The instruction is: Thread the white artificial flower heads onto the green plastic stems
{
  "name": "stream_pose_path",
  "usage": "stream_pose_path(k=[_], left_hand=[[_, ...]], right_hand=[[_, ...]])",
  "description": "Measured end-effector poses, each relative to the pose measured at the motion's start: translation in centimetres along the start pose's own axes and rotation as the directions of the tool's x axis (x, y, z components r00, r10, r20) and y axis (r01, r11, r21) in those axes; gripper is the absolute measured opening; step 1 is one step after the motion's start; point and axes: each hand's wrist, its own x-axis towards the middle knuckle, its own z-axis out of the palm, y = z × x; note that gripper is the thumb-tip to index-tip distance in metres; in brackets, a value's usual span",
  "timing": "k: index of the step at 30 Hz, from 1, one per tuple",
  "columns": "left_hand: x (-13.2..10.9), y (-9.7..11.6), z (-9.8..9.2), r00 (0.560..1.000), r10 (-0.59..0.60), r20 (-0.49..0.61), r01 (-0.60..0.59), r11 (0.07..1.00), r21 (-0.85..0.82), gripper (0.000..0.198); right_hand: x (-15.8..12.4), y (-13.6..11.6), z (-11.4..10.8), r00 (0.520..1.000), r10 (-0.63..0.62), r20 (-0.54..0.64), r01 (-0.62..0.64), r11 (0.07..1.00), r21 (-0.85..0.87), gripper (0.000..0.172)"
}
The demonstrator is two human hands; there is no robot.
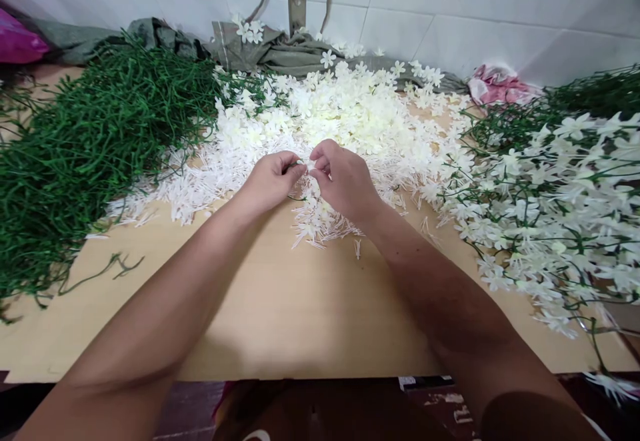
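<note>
My left hand (273,180) and my right hand (343,178) meet over the middle of a wooden table (280,308), fingertips pinched together. Between them is a small white plastic flower (309,164) and a thin green stem (296,196); which hand holds which piece is hard to tell. Directly under and behind the hands lies a big heap of loose white flowers (345,111).
A large pile of bare green stems (90,141) fills the left side. Finished stems with white flowers (555,208) lie heaped on the right. Olive cloth (280,51), a pink bag (20,44) and pink fabric (497,84) sit along the white tiled wall.
</note>
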Motion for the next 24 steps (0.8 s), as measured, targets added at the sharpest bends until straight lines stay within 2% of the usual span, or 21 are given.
stream_pose_path(k=[6,12,19,22,24], left_hand=[[0.13,-0.14,-0.01,0.999,-0.036,-0.02,0.036,0.999,-0.015,0.026],[0.06,-0.13,0.02,1.0,-0.028,-0.004,0.028,0.999,-0.014,0.028],[0.0,-0.1,0.19,1.0,0.012,0.025,-0.014,0.998,0.056,0.025],[-0.03,-0.42,0.19,0.997,0.049,0.057,-0.053,0.996,0.074,0.027],[-0.07,-0.55,0.12,0.995,0.069,0.071,-0.074,0.995,0.074,0.028]], right_hand=[[0.1,0.22,0.02,0.998,0.006,-0.065,-0.003,0.999,0.037,0.011],[0.24,0.5,0.29,0.994,-0.025,-0.108,0.019,0.998,-0.056,0.011],[0.11,0.29,0.54,0.998,-0.033,-0.057,0.026,0.992,-0.126,0.01],[0.07,0.53,0.64,0.998,-0.015,-0.06,0.012,0.999,-0.05,0.01],[0.11,0.91,0.71,0.998,0.013,-0.056,-0.009,0.998,0.068,0.016]])
